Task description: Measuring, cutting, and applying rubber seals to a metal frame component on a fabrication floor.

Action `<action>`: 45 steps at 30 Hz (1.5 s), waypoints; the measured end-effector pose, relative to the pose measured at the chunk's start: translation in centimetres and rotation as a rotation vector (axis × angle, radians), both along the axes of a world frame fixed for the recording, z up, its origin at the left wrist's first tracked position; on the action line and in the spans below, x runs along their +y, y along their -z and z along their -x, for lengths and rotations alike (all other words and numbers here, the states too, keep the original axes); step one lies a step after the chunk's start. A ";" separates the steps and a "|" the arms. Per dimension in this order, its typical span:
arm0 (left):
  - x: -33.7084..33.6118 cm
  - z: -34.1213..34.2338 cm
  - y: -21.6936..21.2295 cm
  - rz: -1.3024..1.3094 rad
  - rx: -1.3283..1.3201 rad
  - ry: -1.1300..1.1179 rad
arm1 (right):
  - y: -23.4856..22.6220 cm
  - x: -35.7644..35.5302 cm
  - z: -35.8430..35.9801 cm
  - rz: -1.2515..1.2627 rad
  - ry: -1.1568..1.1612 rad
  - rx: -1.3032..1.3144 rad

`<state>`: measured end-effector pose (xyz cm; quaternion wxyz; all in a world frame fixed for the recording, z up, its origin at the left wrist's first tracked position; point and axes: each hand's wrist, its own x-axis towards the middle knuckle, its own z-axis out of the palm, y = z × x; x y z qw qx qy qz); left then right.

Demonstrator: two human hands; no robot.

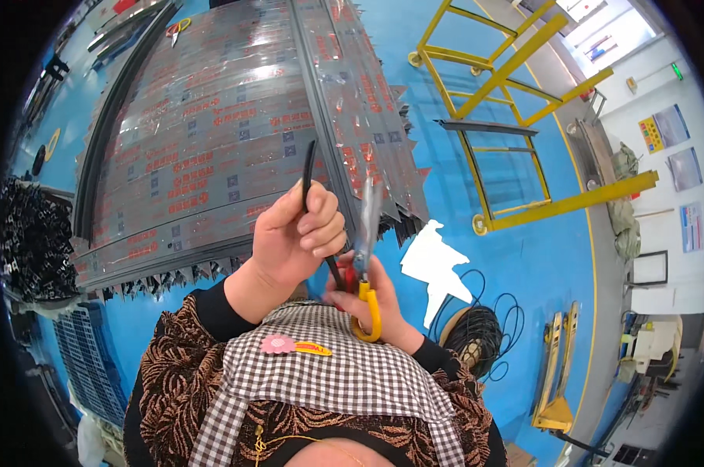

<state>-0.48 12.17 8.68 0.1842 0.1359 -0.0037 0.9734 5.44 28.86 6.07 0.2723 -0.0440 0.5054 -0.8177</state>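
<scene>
My left hand (301,226) is closed round a thin black strip (308,165), which looks like rubber. One end of it sticks up above the fist; the other comes out below and runs down to the fingers of my right hand (387,307). That hand grips a pair of scissors (369,222) with yellow and red handles, blades pointing up and away from me. The blades are a little blurred, and they stand to the right of the strip without touching its upper end. Whether the right fingers also pinch the strip's lower part, I cannot tell.
Before me lies a wide stack of grey film-wrapped profiles (212,117), with another pair of scissors (178,31) on its far left. Yellow metal frames (515,101) stand at right. A coil of black cord (474,338), white sheet (438,268) and pallet jack (556,381) are on the blue floor.
</scene>
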 end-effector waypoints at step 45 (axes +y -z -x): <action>-11.9 -6.8 11.1 2.256 -0.350 -0.807 | 6.3 11.9 -8.6 -0.488 0.406 0.102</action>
